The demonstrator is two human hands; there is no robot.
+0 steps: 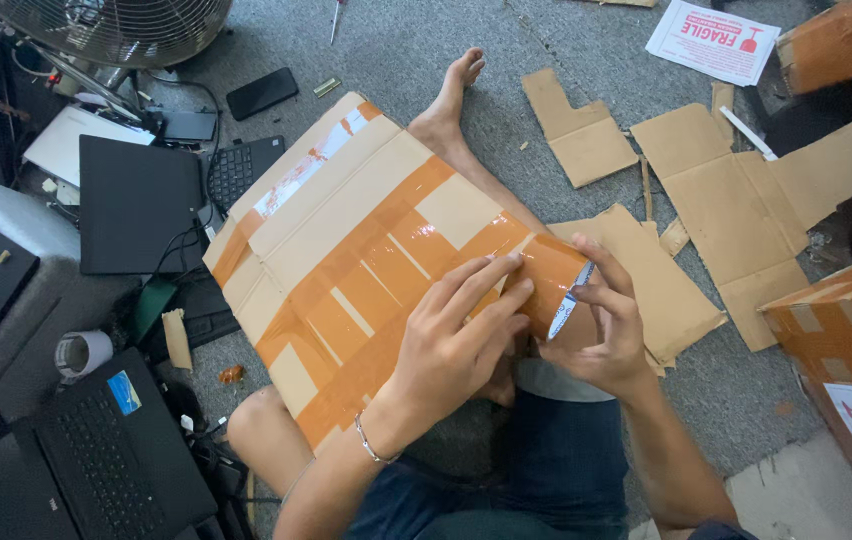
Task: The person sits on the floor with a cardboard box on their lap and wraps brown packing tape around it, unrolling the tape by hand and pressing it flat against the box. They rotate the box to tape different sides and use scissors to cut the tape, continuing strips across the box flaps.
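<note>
Taped box, corner hidden by hands

A flat cardboard box, striped with orange tape, rests tilted across the lap.

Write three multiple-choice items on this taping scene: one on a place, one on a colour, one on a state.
1. Where does the taped cardboard box rest?
A. On the person's lap and leg
B. On a shelf
C. On the fan

2. What colour is the tape on the box?
A. Blue
B. Orange-brown
C. Green

3. What state is the laptop at lower left in?
A. Shut
B. Open, keyboard showing
C. Wrapped in tape

Answers: 1 A, the box lies across the bare leg stretched over the grey floor. 2 B, orange-brown strips cross the lid and feed from the tape roll under the left hand and right hand. 3 B, its black keys face up.
</note>
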